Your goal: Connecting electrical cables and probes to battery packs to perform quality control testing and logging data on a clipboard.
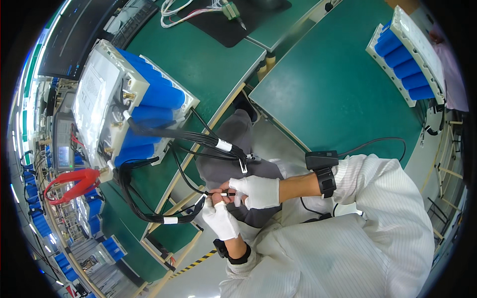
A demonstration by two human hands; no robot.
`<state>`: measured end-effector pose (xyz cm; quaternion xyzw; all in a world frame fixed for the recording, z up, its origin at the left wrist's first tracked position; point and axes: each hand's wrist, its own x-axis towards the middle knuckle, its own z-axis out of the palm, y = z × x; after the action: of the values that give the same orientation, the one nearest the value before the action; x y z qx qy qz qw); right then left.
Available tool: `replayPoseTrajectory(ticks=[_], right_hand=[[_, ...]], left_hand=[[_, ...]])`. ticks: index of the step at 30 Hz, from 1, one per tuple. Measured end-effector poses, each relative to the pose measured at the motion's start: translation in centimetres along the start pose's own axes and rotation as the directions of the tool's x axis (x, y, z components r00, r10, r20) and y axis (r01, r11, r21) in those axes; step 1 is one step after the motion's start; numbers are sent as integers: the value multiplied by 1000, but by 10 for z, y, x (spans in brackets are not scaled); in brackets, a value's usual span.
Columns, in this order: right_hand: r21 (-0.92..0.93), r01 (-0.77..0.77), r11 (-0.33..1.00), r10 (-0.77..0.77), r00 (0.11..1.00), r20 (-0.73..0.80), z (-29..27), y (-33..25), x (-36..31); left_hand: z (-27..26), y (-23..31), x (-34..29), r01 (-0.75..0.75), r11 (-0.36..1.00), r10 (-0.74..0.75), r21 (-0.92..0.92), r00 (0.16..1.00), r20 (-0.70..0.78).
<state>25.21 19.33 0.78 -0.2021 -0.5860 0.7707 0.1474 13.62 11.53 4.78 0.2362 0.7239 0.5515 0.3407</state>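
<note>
over the lap [218, 171], the left hand [221, 219] and right hand [257, 192], both white-gloved with some fingertips bare, pinch a thin black cable [231, 194] between closed fingers, the held part lying between the two hands. beside the left hand droops a looped bundle [149, 217] with a white label [170, 220], while a second bundle [198, 135] ends just above the right hand, its tips over the lap. to the left, a pack [154, 94] of blue cells rests on the green table [208, 64], with a red clamp [74, 186] near its lower corner.
</note>
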Motion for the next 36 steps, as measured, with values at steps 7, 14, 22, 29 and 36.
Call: replayPoseTrajectory(ticks=[7,14,22,29,36], right_hand=[[63,-16,998,21,997,-80,-3,-19,-5],[472,-147,869,157,987,19,-12,-9,2],[430,-156,889,157,987,35,-17,-20,0],[513,-187,838,193,980,42,-17,-19,1],[521,-146,841,142,989,48,-16,-13,-1]], left_hand=[[-2,-2,-1,-8,993,8,115,1000,-1],[-21,-20,8,-228,970,205,-82,953,-222],[-5,-3,2,-150,988,139,-41,969,-204],[8,7,-2,-104,994,95,-22,964,-247],[15,1,1,-86,987,52,-134,970,-236]])
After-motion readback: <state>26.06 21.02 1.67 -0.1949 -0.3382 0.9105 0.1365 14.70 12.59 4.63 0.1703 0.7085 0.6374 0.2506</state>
